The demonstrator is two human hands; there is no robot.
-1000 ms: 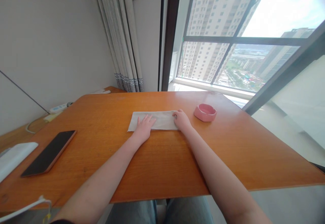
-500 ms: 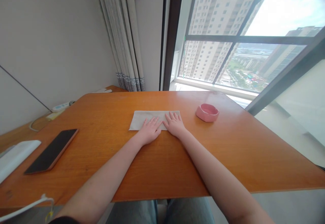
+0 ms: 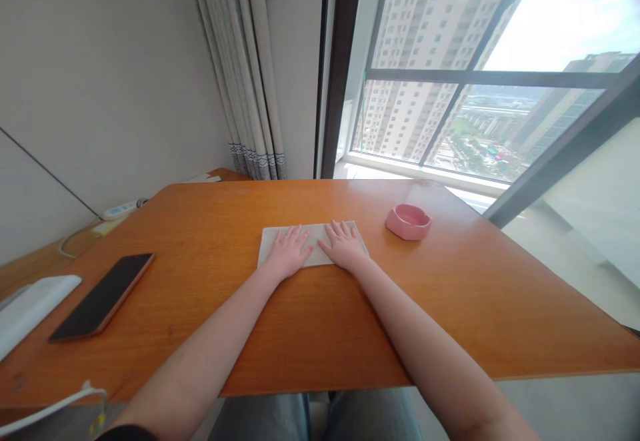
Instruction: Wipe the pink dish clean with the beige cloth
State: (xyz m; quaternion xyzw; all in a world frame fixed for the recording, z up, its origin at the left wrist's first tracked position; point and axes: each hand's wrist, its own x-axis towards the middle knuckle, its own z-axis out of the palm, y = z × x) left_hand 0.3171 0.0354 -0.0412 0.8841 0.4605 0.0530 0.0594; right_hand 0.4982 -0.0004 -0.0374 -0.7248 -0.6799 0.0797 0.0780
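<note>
A pale, flat rectangular cloth (image 3: 316,254), seemingly folded, lies in the middle of the wooden table (image 3: 320,341). My left hand (image 3: 289,252) rests flat on its left part with the fingers spread. On the right part lies my right hand (image 3: 344,244), also flat, its fingers apart and pointing away from me. Both palms cover some of the cloth, and neither hand grips it. To the right of my right hand stands a pink ashtray-like bowl (image 3: 409,222), apart from the cloth.
A black tablet or large phone (image 3: 103,298) lies at the left. Beside it, at the table's left edge, is a white object (image 3: 37,304). A white cable (image 3: 60,406) hangs at the near left corner. A power strip (image 3: 120,210) sits by the wall.
The cloth has turned slightly and shifted a little toward me. My left hand has slid a bit to the left, widening the gap between my hands.
</note>
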